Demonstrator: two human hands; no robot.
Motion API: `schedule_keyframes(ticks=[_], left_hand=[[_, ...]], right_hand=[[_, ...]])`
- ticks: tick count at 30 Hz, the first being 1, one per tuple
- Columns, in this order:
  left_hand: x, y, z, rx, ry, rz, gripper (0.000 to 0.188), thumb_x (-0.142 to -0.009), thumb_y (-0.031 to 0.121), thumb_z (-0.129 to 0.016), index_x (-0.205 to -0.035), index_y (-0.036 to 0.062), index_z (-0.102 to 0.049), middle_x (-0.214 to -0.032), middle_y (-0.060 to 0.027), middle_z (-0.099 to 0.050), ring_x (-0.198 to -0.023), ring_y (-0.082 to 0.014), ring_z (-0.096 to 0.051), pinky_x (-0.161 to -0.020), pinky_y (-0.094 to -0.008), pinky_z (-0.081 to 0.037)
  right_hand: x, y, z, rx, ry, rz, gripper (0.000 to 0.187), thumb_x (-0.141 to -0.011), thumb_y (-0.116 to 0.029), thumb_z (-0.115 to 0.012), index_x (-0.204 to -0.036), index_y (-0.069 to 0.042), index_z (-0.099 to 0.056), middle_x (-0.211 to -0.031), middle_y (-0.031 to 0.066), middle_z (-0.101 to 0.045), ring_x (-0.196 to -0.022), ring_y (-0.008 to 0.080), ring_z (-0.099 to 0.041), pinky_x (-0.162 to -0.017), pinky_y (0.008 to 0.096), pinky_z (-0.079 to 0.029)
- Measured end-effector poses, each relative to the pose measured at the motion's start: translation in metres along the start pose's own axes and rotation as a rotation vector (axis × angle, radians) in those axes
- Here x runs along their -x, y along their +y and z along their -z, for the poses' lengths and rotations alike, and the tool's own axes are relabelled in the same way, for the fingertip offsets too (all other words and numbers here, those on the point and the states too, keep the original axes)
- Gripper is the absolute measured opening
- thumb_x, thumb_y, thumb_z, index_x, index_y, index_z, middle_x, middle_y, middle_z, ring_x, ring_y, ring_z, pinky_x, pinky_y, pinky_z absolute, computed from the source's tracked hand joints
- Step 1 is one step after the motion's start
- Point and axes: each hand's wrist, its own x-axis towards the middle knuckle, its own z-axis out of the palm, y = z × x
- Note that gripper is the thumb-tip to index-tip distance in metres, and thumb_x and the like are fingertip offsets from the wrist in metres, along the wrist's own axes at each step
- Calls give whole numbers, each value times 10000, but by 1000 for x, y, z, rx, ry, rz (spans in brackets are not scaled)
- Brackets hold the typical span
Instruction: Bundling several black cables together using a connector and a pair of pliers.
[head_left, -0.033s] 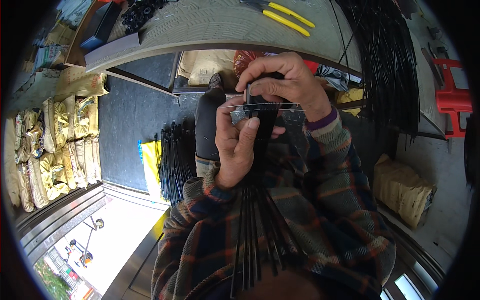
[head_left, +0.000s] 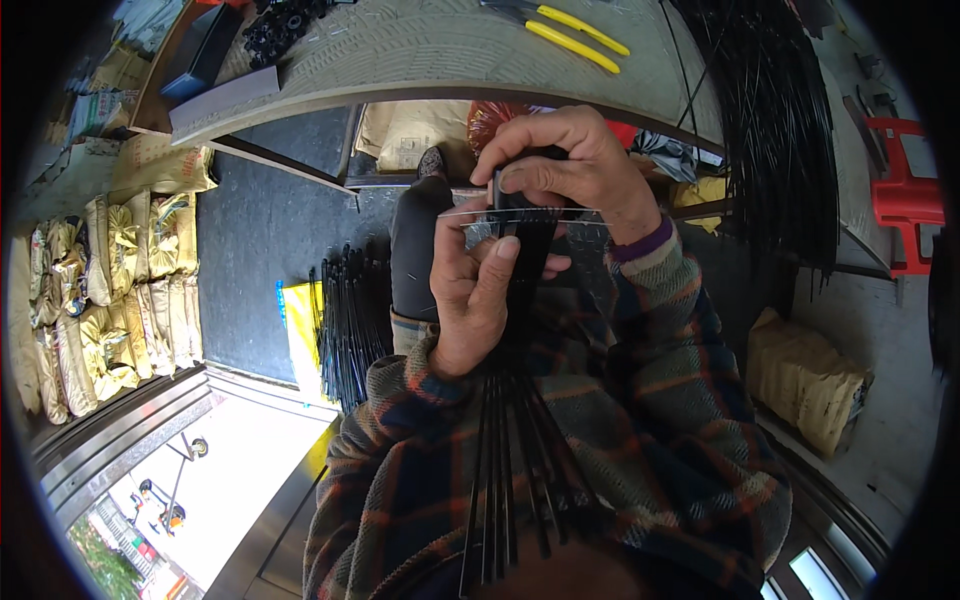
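A bundle of slender black strips [head_left: 528, 255] is held upright before the chest, its lower ends fanned out over the plaid jacket [head_left: 650, 400]. The bundle is gripped by the left hand [head_left: 472, 305], with the thumb laid flat across the front and the fingers curled behind. At its upper end, a dark block [head_left: 515, 199] is pinched between the thumb and bent fingers of the right hand [head_left: 575, 160]. Just below the block, the bundle is crossed by thin wires [head_left: 583, 212]. More black rods [head_left: 350, 325] are stood beside the left leg. Beyond the hands, yellow-handled pliers [head_left: 572, 46] are laid on the workbench [head_left: 400, 50], and a mass of black strands [head_left: 780, 140] is draped over its right end. Farther out, brown sacks [head_left: 155, 335] are stacked at the left, and a red plastic stool [head_left: 905, 195] is seen at the right.
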Motion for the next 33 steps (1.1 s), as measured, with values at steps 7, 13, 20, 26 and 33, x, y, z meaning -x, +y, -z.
schedule_keyframes(ticks=[7, 13, 20, 26, 33], left_hand=[[-4, 10, 8, 5, 125, -11, 252, -907, 68, -402, -1132, 12, -302, -988, -194, -563, -795, -238, -620, -701, -296, -512], [-15, -7, 21, -45, 200, -89, 220, -901, 113, -443, -1094, 39, -367, -932, -158, -567, -720, -235, -617, -660, -311, -521], [-17, -10, 28, -177, 234, -123, 192, -906, 105, -430, -1075, 35, -371, -931, -132, -558, -725, -222, -614, -640, -297, -515], [-14, -9, 16, -91, 184, -130, 218, -902, 49, -413, -1107, 15, -346, -946, -106, -534, -736, -156, -588, -650, -256, -491], [-10, -1, 7, -50, 178, -122, 228, -899, 59, -431, -1108, 13, -352, -960, -105, -531, -754, -153, -580, -675, -255, -483]], right_hand=[[27, 53, -42, 16, 891, 132, 261, -922, -173, -418, -1122, -6, -443, -738, 64, -577, -528, 64, -466, -499, 184, -393], [114, 165, -71, 438, 530, -128, 309, -897, -138, -471, -1167, -4, -402, -789, 78, -587, -655, 105, -533, -637, 236, -442], [99, 126, -54, -252, 665, -501, 206, -822, -97, -569, -1001, 4, -555, -731, 30, -560, -552, 79, -499, -529, 206, -400], [33, 25, -57, -223, 739, -98, 171, -785, -72, -558, -899, 55, -559, -783, 53, -540, -549, 63, -438, -506, 198, -360], [37, 23, -67, -254, 890, -39, 192, -770, -73, -582, -918, 47, -562, -810, 48, -526, -610, 57, -437, -542, 195, -368]])
